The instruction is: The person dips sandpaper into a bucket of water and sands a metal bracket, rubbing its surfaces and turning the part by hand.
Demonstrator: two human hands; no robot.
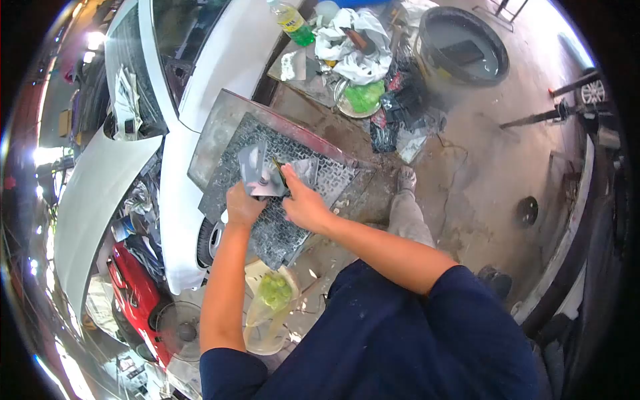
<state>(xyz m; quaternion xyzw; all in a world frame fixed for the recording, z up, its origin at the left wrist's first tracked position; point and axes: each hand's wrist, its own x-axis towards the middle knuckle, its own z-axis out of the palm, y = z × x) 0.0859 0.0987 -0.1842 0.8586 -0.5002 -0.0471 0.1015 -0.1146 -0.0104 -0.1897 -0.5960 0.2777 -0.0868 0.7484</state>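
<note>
My left hand (245, 204) is closed around the lower edge of a grey, angled car part (256, 175) with a raised round boss. On its right side, my right hand (308, 208) has its fingers bent, with the index finger reaching up beside a thin dark and yellowish piece (277, 164). What that hand grips is too small to make out. Both hands are above a black mat with a raised block pattern (283, 230), wet or dusty in places. Under the mat lies a worn flat board (212, 150).
A white car (179, 230) stands close on the left. Beyond the board are a green-liquid bottle (293, 25), crumpled white plastic (353, 50) and a black tub of cloudy water (493, 67). A pale plastic stool (267, 333) stands below, a red car part (137, 293) lower left.
</note>
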